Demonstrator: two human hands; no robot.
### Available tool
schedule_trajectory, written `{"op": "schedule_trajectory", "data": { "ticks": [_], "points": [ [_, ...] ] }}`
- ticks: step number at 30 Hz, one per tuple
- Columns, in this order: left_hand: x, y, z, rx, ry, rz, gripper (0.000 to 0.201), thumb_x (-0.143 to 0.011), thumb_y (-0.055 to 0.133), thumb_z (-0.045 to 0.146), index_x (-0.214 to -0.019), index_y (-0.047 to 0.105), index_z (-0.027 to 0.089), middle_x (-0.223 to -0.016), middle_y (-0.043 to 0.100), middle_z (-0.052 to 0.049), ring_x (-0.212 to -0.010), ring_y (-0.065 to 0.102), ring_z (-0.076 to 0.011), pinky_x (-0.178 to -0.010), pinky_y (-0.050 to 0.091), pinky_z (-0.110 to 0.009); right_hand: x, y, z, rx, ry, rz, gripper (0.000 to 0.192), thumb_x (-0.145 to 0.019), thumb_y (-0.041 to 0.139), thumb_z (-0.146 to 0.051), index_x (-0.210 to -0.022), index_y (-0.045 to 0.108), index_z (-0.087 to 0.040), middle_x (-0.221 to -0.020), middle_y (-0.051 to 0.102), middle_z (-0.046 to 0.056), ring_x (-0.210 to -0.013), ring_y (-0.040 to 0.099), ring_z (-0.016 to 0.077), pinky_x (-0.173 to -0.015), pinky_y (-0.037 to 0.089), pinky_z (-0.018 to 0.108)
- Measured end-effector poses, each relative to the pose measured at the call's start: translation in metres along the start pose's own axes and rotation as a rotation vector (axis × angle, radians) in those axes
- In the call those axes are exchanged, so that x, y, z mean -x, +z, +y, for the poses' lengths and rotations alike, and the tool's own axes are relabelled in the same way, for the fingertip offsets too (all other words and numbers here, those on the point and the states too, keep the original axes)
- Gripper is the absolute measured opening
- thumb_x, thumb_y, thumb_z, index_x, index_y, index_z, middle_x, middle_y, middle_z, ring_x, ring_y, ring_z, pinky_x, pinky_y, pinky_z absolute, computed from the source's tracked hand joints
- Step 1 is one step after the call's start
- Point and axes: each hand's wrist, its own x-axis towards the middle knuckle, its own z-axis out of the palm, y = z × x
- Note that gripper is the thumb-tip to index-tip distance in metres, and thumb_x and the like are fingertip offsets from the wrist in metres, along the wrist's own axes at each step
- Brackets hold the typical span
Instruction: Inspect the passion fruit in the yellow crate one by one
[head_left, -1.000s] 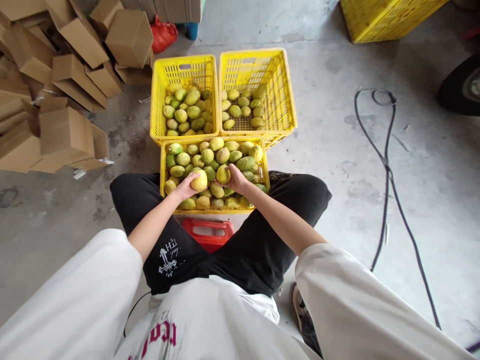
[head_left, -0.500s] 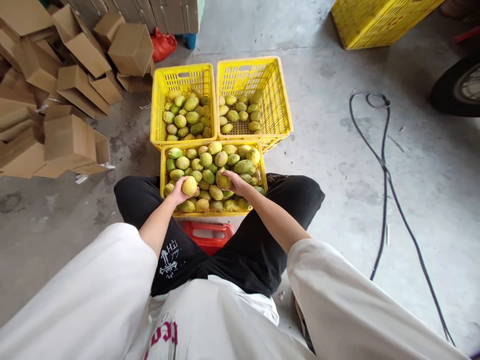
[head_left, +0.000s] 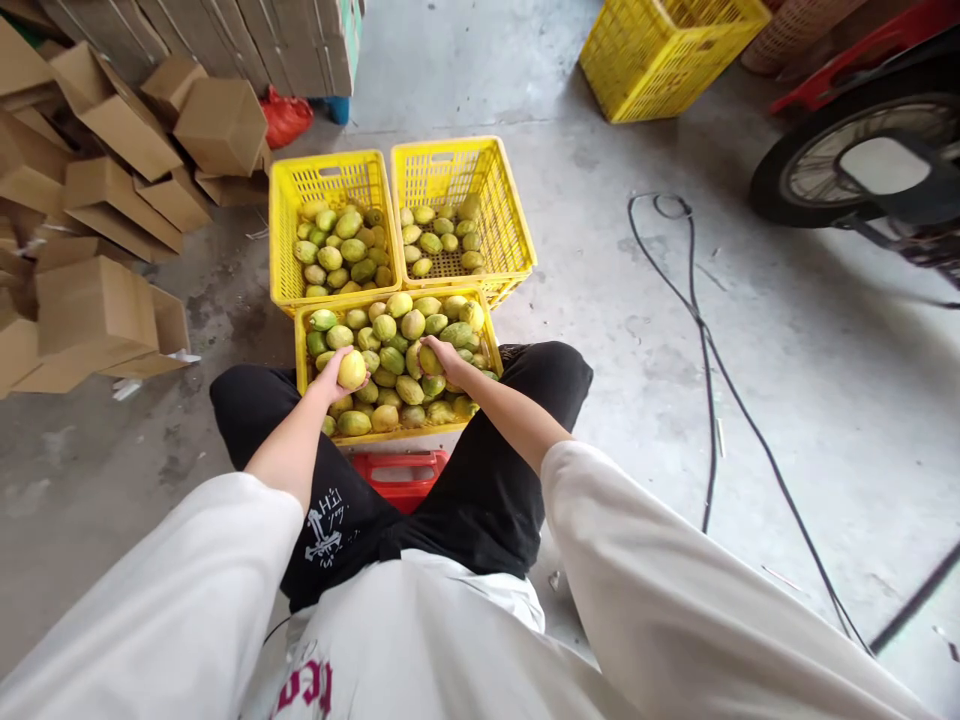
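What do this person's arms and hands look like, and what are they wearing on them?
Both arms wear loose, wide white fabric sleeves ending near the elbow, leaving the forearms bare. The left hand and right hand are bare: no gloves, and no rings, watch or markings can be seen.

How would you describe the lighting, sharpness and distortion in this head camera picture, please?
Head view: soft, even daylight, no glare; faint shadows beside the crates. Wide-angle bending curves the cable and the edges; the fruit in the left hand stays sharp.
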Motion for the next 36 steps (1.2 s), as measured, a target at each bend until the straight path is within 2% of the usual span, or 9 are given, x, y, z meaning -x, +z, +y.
{"op": "schedule_trajectory", "data": {
  "ticks": [5, 9, 13, 16, 18, 20, 24, 28, 36],
  "points": [
    [-0.007, 0.027, 0.033, -0.256, 0.067, -0.036, 0.023, -0.128, 0.069, 0.035, -0.127, 0.085, 0.018, -0.073, 0.079, -0.005, -0.053, 0.073, -0.0239, -0.052, 0.061, -0.031, 0.008, 0.006, -0.017, -0.021, 0.011, 0.027, 0.046, -0.139, 0.049, -0.032, -0.098, 0.068, -0.025, -0.071, 0.068, 0.002, -0.066, 0.061, 0.0202, -0.059, 0.046, 0.029],
    [-0.014, 0.04, 0.044, -0.267, 0.188, -0.044, 0.011, -0.12, 0.084, 0.033, -0.121, 0.081, 0.023, -0.077, 0.079, -0.001, -0.065, 0.076, -0.0216, -0.071, 0.065, -0.032, 0.016, 0.013, -0.024, -0.156, 0.059, 0.036, 0.051, -0.142, 0.039, -0.034, -0.104, 0.071, -0.024, -0.072, 0.066, 0.0, -0.066, 0.06, 0.0193, -0.059, 0.045, 0.028],
    [-0.01, 0.044, 0.032, -0.111, 0.152, -0.073, 0.019, -0.123, 0.079, 0.041, -0.114, 0.073, 0.025, -0.086, 0.079, -0.003, -0.084, 0.086, -0.0262, -0.087, 0.072, -0.038, 0.016, 0.019, -0.027, -0.347, 0.151, 0.03, 0.044, -0.141, 0.039, -0.042, -0.123, 0.076, -0.025, -0.08, 0.068, 0.001, -0.069, 0.068, 0.0246, -0.056, 0.055, 0.03],
    [-0.002, 0.045, 0.02, -0.018, 0.104, -0.128, 0.014, -0.12, 0.077, 0.037, -0.114, 0.075, 0.025, -0.096, 0.08, -0.008, -0.101, 0.091, -0.0349, -0.092, 0.075, -0.044, 0.011, 0.019, -0.027, -0.414, 0.171, -0.017, 0.039, -0.138, 0.037, -0.038, -0.133, 0.073, -0.025, -0.094, 0.076, 0.006, -0.081, 0.078, 0.0286, -0.069, 0.071, 0.035],
    [0.002, 0.045, 0.013, -0.012, 0.107, -0.156, 0.01, -0.119, 0.077, 0.033, -0.117, 0.077, 0.023, -0.104, 0.082, -0.01, -0.113, 0.091, -0.038, -0.1, 0.076, -0.049, 0.007, 0.015, -0.024, -0.419, 0.172, -0.03, 0.024, -0.134, 0.048, -0.035, -0.131, 0.071, -0.026, -0.1, 0.078, 0.007, -0.089, 0.08, 0.0298, -0.076, 0.077, 0.038],
    [0.001, 0.043, 0.005, -0.063, 0.095, -0.143, 0.008, -0.12, 0.077, 0.029, -0.118, 0.077, 0.021, -0.104, 0.083, -0.01, -0.121, 0.088, -0.0387, -0.11, 0.076, -0.054, 0.004, 0.011, -0.018, -0.337, 0.191, 0.022, 0.007, -0.128, 0.068, -0.034, -0.126, 0.068, -0.027, -0.103, 0.078, 0.006, -0.094, 0.08, 0.029, -0.077, 0.078, 0.037],
    [-0.001, 0.037, -0.02, -0.14, -0.006, 0.006, 0.023, -0.114, 0.097, 0.03, -0.115, 0.075, 0.025, -0.102, 0.08, -0.008, -0.121, 0.086, -0.0382, -0.109, 0.077, -0.052, 0.01, 0.007, -0.001, -0.182, 0.269, 0.116, 0.019, -0.124, 0.082, -0.024, -0.117, 0.065, -0.029, -0.107, 0.075, 0.004, -0.092, 0.077, 0.024, -0.07, 0.075, 0.03],
    [0.004, 0.034, -0.041, -0.265, -0.046, 0.103, 0.023, -0.118, 0.093, 0.035, -0.113, 0.073, 0.025, -0.1, 0.077, -0.006, -0.112, 0.081, -0.0315, -0.107, 0.075, -0.048, 0.019, 0.014, 0.007, -0.107, 0.333, 0.129, 0.024, -0.121, 0.086, -0.017, -0.114, 0.065, -0.027, -0.098, 0.072, 0.003, -0.085, 0.073, 0.023, -0.066, 0.073, 0.031],
    [0.0, 0.052, -0.032, -0.206, 0.105, -0.116, 0.016, -0.113, 0.09, 0.027, -0.12, 0.077, 0.021, -0.107, 0.085, -0.01, -0.134, 0.082, -0.0345, -0.123, 0.068, -0.046, 0.014, 0.031, -0.006, -0.116, 0.239, 0.099, 0.016, -0.135, 0.071, -0.029, -0.12, 0.065, -0.026, -0.097, 0.07, 0.001, -0.09, 0.073, 0.0214, -0.085, 0.075, 0.033]
  ]
}}
